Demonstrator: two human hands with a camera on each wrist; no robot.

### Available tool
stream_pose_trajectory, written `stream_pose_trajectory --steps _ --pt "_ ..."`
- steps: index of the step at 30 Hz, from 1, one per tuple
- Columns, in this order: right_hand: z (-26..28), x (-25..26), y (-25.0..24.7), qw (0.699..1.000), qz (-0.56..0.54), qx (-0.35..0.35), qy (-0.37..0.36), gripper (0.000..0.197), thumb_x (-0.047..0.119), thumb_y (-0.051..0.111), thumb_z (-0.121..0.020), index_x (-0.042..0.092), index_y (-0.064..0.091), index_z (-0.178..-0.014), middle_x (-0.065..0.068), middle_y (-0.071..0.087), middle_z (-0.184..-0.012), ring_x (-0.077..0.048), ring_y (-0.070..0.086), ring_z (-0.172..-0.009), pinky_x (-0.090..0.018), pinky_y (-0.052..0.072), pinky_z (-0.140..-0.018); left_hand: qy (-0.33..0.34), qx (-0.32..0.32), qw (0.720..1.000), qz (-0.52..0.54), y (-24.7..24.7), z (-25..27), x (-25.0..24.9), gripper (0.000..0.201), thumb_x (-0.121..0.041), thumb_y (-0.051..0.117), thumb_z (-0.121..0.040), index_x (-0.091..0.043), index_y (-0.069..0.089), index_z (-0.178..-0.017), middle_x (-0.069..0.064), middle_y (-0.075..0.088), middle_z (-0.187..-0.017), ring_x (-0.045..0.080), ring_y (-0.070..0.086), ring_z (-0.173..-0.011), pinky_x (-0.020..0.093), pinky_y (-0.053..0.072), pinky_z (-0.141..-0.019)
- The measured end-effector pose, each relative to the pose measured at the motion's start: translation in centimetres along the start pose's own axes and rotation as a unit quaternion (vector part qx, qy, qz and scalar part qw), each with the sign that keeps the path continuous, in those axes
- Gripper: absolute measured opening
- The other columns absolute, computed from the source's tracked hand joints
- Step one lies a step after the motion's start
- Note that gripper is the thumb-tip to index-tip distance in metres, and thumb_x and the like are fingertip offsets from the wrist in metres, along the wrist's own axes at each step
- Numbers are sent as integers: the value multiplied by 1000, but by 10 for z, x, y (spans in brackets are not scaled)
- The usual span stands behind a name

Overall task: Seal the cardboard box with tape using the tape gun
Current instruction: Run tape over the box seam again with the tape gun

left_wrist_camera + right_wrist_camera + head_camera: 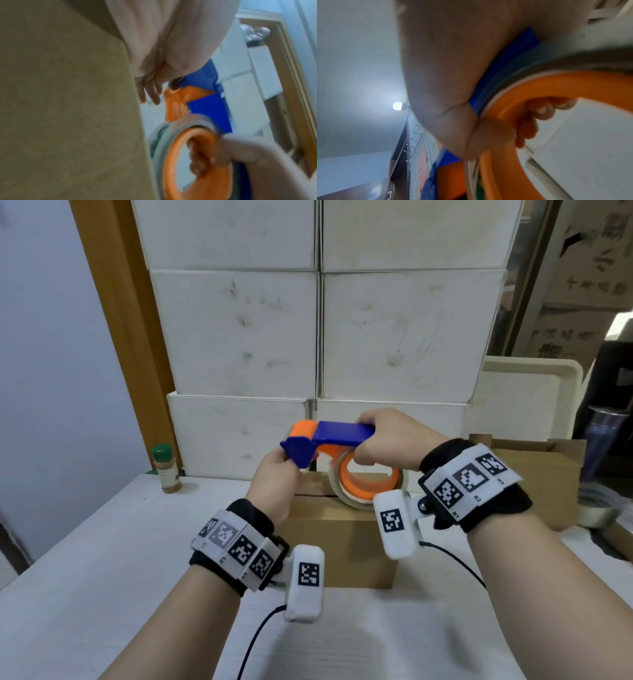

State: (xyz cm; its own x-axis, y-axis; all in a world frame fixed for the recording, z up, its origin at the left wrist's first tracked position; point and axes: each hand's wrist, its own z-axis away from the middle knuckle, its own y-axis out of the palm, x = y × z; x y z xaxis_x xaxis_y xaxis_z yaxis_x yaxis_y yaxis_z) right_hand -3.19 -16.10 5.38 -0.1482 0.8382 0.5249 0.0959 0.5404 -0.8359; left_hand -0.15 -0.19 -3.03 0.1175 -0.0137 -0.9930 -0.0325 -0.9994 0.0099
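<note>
A small brown cardboard box [342, 539] stands on the white table [102, 577]. Just above its top hangs the blue and orange tape gun [342, 433] with its clear tape roll [366, 484] on an orange core [556, 83]. My right hand [387, 440] grips the blue handle, and its fingers [539, 111] curl through the core. My left hand [277, 470] holds the gun's blue front end. In the left wrist view its fingertips [150, 93] lie beside the orange part [176, 102], with a clear edge of tape by them. The box side [68, 108] fills the left of that view.
Stacked white boxes [308, 337] rise directly behind the cardboard box. A green-capped spice bottle [166, 469] stands at the back left. An open cardboard box [548, 474] and a loose tape roll [596, 508] sit to the right. Cables hang from both wrist cameras.
</note>
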Motion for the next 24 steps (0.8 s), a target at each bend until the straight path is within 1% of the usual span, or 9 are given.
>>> stream_pose_trajectory --steps 2,4,8,10,14,16,18,19,24 --pt "-1 -1 4 1000 -4 -2 14 21 7 61 -71 9 62 -92 -5 55 -72 -17 48 -58 -24 37 -54 -38 -5 994 101 -3 -1 1 24 -1 38 -95 -10 60 -100 8 65 -98 24 57 -107 47 40 -108" --pt "-2 -2 4 1000 -1 -1 24 19 7 60 -73 10 60 -92 -5 54 -73 -17 48 -60 -25 37 -55 -72 5 977 200 -4 0 -3 24 -1 36 -97 1 52 -115 10 61 -96 27 57 -107 44 43 -105" --pt "0 -2 6 1000 14 2 21 23 10 61 -75 12 58 -97 -5 55 -78 -18 51 -65 -26 39 -59 -109 11 940 322 -6 -1 -7 29 -19 38 -101 0 48 -119 16 60 -97 29 61 -100 39 52 -85" --pt "1 -3 6 1000 15 1 21 23 9 61 -75 12 57 -98 -5 54 -78 -18 50 -64 -26 39 -59 -115 17 938 327 -6 -2 -7 31 -25 38 -101 0 48 -116 16 59 -95 28 61 -97 37 53 -80" --pt "3 -4 5 1000 19 2 16 24 10 61 -76 11 56 -99 -6 54 -80 -19 50 -66 -26 39 -60 -116 26 944 309 -5 -1 -9 29 -28 40 -99 -2 53 -102 12 57 -89 26 60 -92 34 52 -82" --pt "5 -4 6 1000 20 2 11 23 9 61 -76 12 55 -98 -5 53 -79 -18 50 -65 -26 38 -58 -121 23 948 294 -6 0 -9 29 -30 41 -98 -5 54 -93 9 54 -81 21 58 -79 26 48 -72" --pt "7 -3 4 1000 24 4 4 22 9 61 -76 13 54 -97 -3 52 -77 -17 48 -63 -25 37 -56 -124 27 950 286 -6 1 -10 30 -34 41 -97 -6 52 -92 5 47 -73 15 48 -64 21 37 -58" --pt "8 -2 4 1000 26 5 2 22 9 61 -76 13 54 -97 -3 51 -77 -17 48 -62 -24 36 -55 -126 31 949 287 -7 2 -11 30 -36 41 -97 -7 50 -91 3 44 -70 14 43 -60 21 32 -55" --pt "8 1 5 999 45 9 -15 25 10 62 -76 15 53 -99 -2 52 -78 -15 48 -63 -24 36 -55 -123 38 948 290 -6 6 -14 27 -33 41 -96 -12 49 -80 1 44 -64 13 37 -57 20 28 -52"
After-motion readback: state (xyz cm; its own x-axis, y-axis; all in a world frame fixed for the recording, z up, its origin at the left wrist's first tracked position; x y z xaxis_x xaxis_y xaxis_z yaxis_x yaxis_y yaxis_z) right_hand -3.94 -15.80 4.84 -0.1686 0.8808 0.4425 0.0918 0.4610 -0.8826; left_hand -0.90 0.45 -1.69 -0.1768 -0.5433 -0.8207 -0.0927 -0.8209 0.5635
